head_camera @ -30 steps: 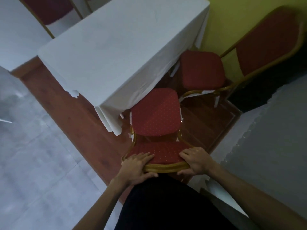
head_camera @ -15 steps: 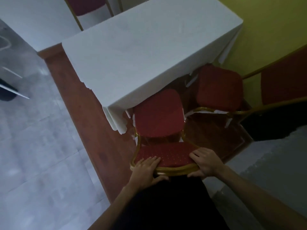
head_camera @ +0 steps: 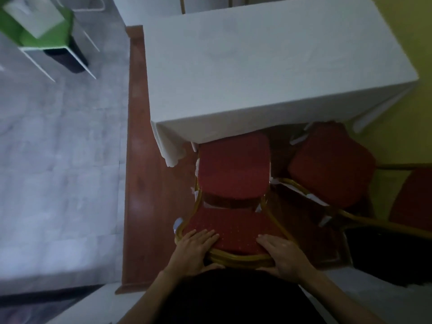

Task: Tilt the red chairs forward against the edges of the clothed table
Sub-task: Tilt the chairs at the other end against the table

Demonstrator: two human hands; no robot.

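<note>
A pale grey tiled floor [head_camera: 58, 160] fills 7 to 10 o'clock. At 10 o'clock stands a green-seated piece of furniture on thin white metal legs [head_camera: 55, 38], with a black block-shaped object [head_camera: 67, 57] beneath it. A reddish-brown wooden floor strip [head_camera: 136, 183] borders the tiles. A yellow painted wall [head_camera: 406, 43] takes 1 to 3 o'clock, and a black patch [head_camera: 385, 260] lies at 4 o'clock.

The near chair [head_camera: 233, 174] stands before the table [head_camera: 268, 71]; a second chair [head_camera: 332, 169] stands to its right. The left hand [head_camera: 194, 249] and right hand [head_camera: 285, 256] hold the near chair's back.
</note>
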